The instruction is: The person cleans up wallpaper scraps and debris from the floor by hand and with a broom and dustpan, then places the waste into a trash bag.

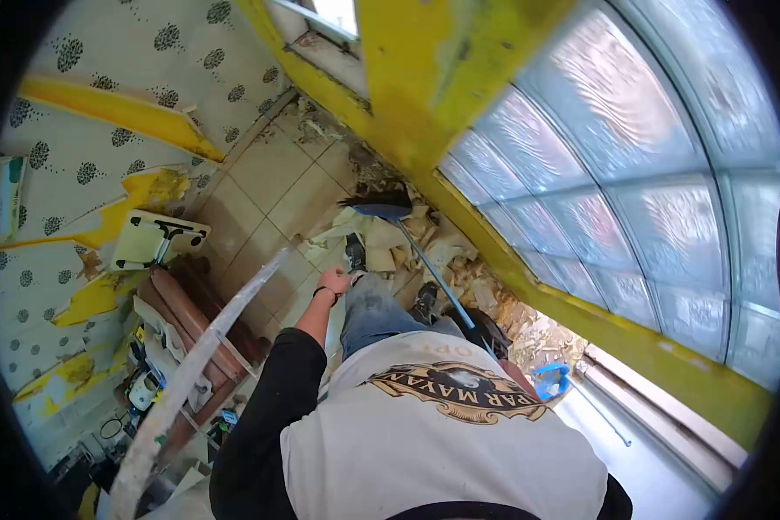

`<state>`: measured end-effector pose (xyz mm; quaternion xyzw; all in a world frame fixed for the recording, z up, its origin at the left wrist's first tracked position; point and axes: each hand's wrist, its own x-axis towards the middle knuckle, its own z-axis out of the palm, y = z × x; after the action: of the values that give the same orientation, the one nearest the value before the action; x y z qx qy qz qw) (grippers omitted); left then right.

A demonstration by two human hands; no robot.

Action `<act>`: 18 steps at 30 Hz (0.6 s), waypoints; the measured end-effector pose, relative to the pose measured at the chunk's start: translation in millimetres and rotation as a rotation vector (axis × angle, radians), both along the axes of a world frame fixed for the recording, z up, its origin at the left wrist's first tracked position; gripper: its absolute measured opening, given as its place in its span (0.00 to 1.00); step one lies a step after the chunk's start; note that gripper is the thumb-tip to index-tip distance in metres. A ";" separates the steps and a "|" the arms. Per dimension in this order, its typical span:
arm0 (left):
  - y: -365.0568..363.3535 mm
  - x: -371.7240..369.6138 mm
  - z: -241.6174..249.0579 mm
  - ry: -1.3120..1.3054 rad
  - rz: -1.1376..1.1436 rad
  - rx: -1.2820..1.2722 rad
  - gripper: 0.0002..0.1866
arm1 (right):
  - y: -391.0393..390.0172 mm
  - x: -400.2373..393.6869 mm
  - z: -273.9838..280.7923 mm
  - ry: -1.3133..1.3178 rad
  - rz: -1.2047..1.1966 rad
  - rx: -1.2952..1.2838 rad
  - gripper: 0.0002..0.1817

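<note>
My left hand (334,280), with a dark band at the wrist, is beside the lower leg of my jeans (371,305). Its fingers look curled together, and whatever may be in them is too small to make out. My right hand is out of sight; only a bit of forearm (516,378) shows beside my shirt. A broom (385,209) with a blue head and dark bristles rests on the debris ahead of my feet. Its blue handle slants back toward my right side, where my body hides the end.
Torn debris (446,247) lies along the yellow wall base under the glass blocks (598,217). A blue long-handled dustpan (549,381) is at right. At left are a brown padded seat (186,325), a cream panel (152,241) and a long pale bar (208,342) crossing the view.
</note>
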<state>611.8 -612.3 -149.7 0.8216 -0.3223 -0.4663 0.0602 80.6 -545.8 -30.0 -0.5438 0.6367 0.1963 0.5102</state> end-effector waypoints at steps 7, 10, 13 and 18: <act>58.0 -64.5 20.1 0.022 -0.034 -0.001 0.21 | 58.6 -119.5 2.9 0.029 0.161 -0.077 0.23; 76.8 -66.5 12.6 0.022 -0.130 0.110 0.25 | 74.2 -161.0 31.7 0.081 0.098 -0.014 0.22; 89.3 -66.4 12.0 0.011 -0.124 0.121 0.25 | 46.9 -132.0 105.2 0.095 -0.005 -0.070 0.22; 91.8 -55.8 -34.7 0.142 -0.092 0.124 0.23 | -4.6 -63.9 100.2 0.097 0.078 -0.119 0.20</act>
<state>556.1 -520.5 -184.4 0.7731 -0.3252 -0.5445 0.0107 16.7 -550.4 70.2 -0.5874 0.6497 0.2038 0.4374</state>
